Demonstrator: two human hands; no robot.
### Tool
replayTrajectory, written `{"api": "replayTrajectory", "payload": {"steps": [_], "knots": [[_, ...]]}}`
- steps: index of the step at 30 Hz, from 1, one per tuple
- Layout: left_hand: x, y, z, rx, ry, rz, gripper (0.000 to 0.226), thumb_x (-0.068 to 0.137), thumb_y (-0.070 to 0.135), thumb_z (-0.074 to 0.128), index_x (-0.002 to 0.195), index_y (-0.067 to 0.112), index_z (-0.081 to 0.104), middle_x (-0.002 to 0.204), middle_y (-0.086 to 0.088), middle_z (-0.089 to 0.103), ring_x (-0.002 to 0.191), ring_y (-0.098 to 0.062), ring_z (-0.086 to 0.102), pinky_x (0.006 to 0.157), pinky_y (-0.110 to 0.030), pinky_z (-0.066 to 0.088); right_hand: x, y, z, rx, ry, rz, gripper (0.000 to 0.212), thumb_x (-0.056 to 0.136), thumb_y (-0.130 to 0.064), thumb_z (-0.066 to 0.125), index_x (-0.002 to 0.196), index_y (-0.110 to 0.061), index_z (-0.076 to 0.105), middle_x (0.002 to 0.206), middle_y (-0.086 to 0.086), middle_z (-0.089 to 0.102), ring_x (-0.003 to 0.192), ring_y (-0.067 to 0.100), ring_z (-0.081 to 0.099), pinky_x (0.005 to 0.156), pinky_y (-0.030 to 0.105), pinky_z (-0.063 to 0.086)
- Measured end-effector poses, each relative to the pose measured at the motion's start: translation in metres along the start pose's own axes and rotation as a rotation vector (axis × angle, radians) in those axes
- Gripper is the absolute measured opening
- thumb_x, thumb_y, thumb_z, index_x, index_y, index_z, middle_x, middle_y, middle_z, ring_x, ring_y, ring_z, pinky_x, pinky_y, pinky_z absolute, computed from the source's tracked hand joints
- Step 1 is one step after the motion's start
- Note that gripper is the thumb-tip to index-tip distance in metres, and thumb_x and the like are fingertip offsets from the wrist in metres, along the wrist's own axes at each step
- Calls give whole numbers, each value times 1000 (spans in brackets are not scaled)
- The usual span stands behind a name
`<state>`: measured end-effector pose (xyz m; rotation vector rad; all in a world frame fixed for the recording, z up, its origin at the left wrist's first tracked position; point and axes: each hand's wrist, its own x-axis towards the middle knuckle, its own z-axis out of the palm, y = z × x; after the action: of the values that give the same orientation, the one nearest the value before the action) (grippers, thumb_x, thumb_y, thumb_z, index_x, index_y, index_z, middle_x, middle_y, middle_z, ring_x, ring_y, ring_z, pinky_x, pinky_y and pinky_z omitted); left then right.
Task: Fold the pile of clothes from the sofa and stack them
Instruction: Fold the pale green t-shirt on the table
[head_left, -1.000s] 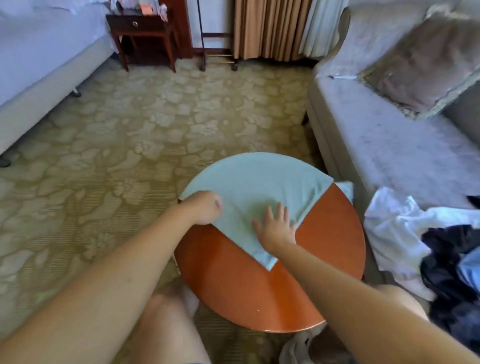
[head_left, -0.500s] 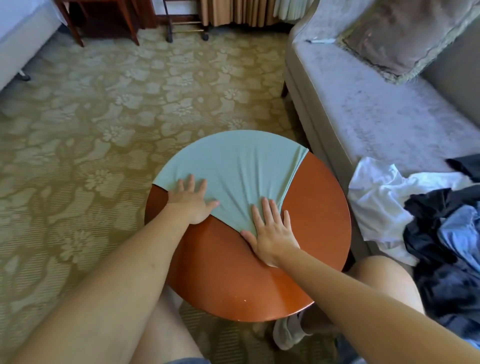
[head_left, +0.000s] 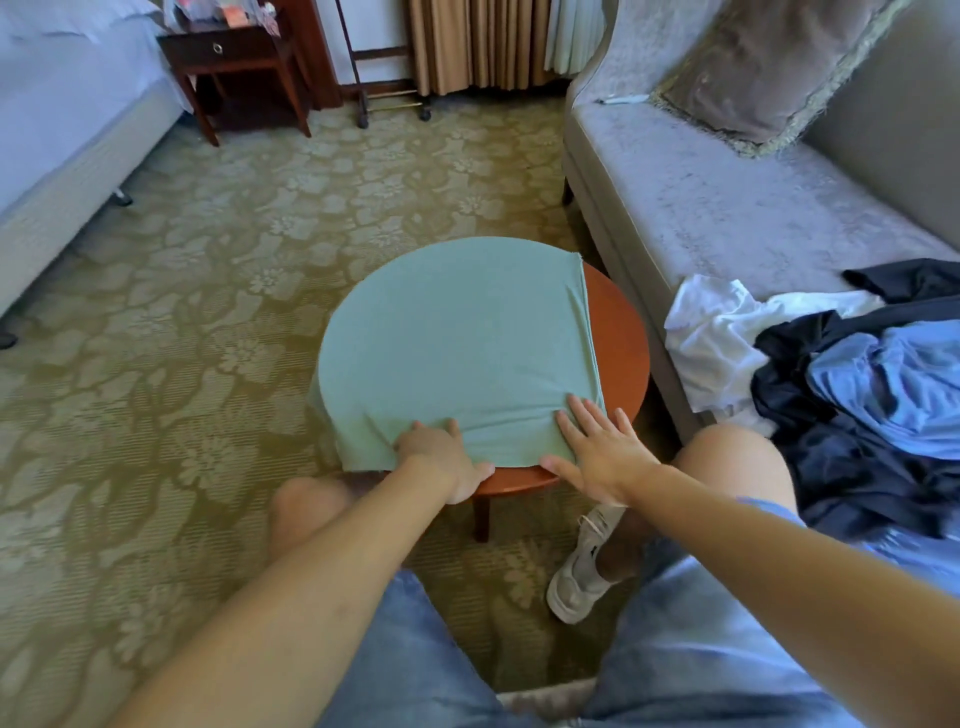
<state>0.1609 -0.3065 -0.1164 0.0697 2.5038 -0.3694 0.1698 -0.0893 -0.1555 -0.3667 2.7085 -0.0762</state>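
Note:
A light green garment (head_left: 457, 343) lies spread flat over most of a round wooden table (head_left: 621, 338), its left and near edges hanging over the rim. My left hand (head_left: 441, 462) rests on the garment's near edge with its fingers curled on the cloth. My right hand (head_left: 597, 452) lies flat and spread at the garment's near right corner. On the grey sofa (head_left: 727, 208) to the right sits a pile of clothes (head_left: 841, 374): white, dark navy and blue pieces tangled together.
A cushion (head_left: 769, 67) leans on the sofa's back. A bed (head_left: 57, 135) stands at the far left, a dark nightstand (head_left: 239, 67) beside it. Patterned carpet (head_left: 182, 338) surrounds the table. My knees and a white shoe (head_left: 582, 566) are under the table's near edge.
Both hands slid toward me across the garment, from the table's middle to its near edge. The garment now covers most of the table and lies smoother, its right edge straight.

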Motion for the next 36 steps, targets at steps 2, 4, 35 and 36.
{"api": "replayTrajectory", "payload": {"steps": [2,4,35,36], "knots": [[-22,24,18,73,60,20,90,93,70,26,154,8,2,148,-17,40,138,-39,32,106,-45,37,-23,4,3,6,-14,13,115,64,-85,-12,155,-18,5,163,7,-5,150,22,-7,119,50,-6],[-41,43,33,143,112,62,88,95,64,30,153,3,3,142,-17,47,130,-38,42,103,-45,39,-42,3,-6,-51,-29,30,105,75,-82,-3,150,-16,29,159,10,21,148,24,15,119,50,-4],[100,-28,12,-372,296,-53,76,91,72,12,153,34,-7,161,-4,-21,146,-34,-19,115,-61,-7,116,-5,-13,39,216,147,91,77,-81,-2,154,-34,3,163,-2,-9,149,23,-10,118,55,-1],[92,-21,15,-370,291,-45,76,91,72,12,153,34,-7,161,-5,-20,147,-34,-18,115,-61,-6,105,-2,-10,40,213,153,94,73,-82,-5,154,-34,3,163,-2,-8,149,24,-10,118,56,0]]}}
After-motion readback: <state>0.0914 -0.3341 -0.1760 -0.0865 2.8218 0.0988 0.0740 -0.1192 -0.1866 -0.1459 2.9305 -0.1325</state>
